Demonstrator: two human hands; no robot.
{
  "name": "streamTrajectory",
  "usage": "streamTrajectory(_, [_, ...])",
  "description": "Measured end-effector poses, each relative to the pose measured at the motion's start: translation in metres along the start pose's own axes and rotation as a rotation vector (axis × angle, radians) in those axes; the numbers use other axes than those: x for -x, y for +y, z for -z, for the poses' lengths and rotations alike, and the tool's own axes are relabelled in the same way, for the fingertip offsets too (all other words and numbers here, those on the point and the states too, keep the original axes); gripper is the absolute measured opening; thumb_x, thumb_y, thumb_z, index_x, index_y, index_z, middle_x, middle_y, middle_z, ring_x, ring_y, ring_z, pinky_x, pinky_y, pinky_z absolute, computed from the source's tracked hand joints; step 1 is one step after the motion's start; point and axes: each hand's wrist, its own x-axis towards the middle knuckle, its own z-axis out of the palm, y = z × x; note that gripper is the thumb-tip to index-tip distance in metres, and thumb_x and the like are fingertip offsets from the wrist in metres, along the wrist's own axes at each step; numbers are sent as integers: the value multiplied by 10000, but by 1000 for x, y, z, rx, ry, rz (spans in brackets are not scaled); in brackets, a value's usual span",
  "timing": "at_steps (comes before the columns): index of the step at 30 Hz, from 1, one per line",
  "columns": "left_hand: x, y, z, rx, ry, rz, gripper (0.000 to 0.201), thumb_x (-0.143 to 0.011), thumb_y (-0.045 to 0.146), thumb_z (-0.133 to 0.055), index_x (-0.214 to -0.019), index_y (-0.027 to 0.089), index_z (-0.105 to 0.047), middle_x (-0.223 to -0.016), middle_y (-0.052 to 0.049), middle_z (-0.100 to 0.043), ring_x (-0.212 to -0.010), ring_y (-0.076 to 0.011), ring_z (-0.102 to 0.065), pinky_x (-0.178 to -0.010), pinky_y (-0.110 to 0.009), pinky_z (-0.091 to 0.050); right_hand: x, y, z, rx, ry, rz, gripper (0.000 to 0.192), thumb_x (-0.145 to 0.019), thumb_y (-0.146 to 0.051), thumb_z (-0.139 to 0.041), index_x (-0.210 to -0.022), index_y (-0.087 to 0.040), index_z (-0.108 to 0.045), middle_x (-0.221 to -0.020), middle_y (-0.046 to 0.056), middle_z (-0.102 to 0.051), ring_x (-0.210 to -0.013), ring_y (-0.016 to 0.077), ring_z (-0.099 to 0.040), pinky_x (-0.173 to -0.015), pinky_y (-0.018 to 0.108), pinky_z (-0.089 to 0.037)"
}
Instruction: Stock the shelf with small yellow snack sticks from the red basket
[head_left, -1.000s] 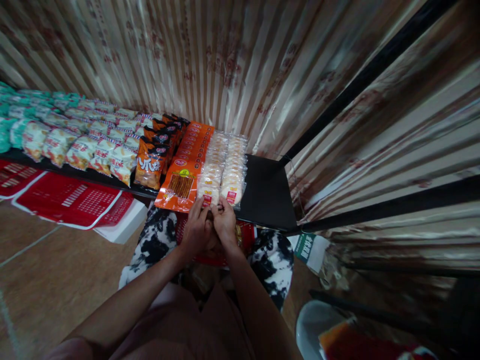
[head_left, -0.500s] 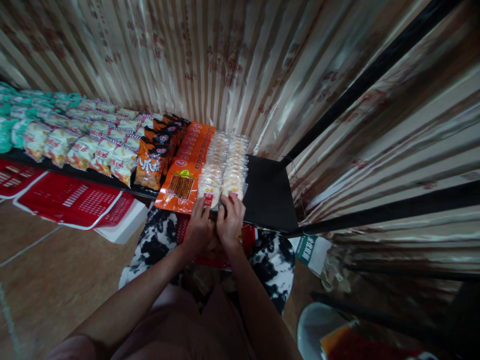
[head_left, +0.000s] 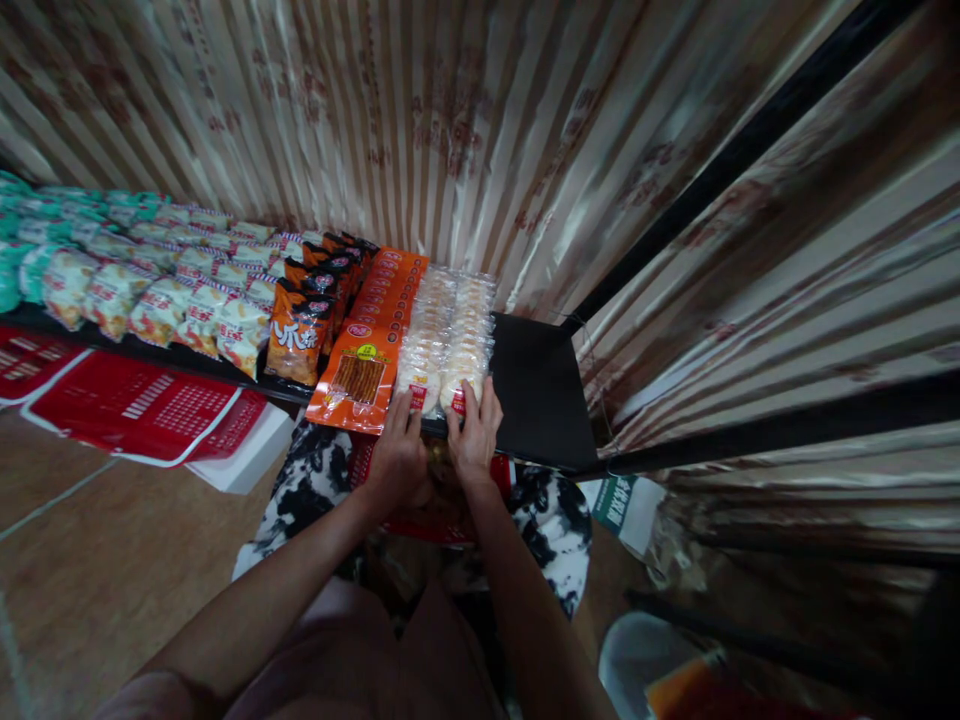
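Note:
Two rows of clear-wrapped white round crackers, a left row (head_left: 429,325) and a right row (head_left: 470,325), stand packed front to back on a black shelf (head_left: 541,390). My left hand (head_left: 401,455) rests its stretched fingertips on the front packet of the left row, near its red label. At the right row, my right hand (head_left: 475,432) lies with fingers spread over the front packet and along its right side. Neither hand is closed around a packet. Flat orange snack bags (head_left: 365,340) lie against the left row; both thumbs are partly hidden.
Further left on the shelf are orange-black snack bags (head_left: 295,335), white snack bags (head_left: 178,312) and green bags (head_left: 11,270). Red baskets (head_left: 142,405) stand below. A black post (head_left: 720,170) slants up at the shelf's right end, before a striped curtain (head_left: 420,110).
My right hand has shifted slightly right, its fingers spreading toward the right row's outer side. My left hand stays nearly where it was on the left row.

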Motion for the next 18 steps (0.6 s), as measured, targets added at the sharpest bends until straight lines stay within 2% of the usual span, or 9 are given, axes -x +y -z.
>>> streamTrajectory(11, [-11, -2, -1, -16, -32, 31, 526, -735, 69, -412, -1258, 38, -458, -1428, -199, -308, -1364, -293, -181, -1095, -493, -272, -1, -4, -2, 63, 20, -12, 446, -888, -318, -393, -1315, -197, -434, -1478, 107, -208, -1303, 268, -230, -1020, 453, -288])
streamTrajectory(18, [-13, -2, 1, -24, -22, 27, 507, -721, 69, -415, -1221, 63, -497, -1411, -184, -340, -1354, -294, -214, -1083, -498, -288, -7, -8, 2, 80, -34, -61, 445, -880, -320, -411, -1313, -220, -435, -1478, 91, -225, -1296, 276, -228, -1011, 469, -285])
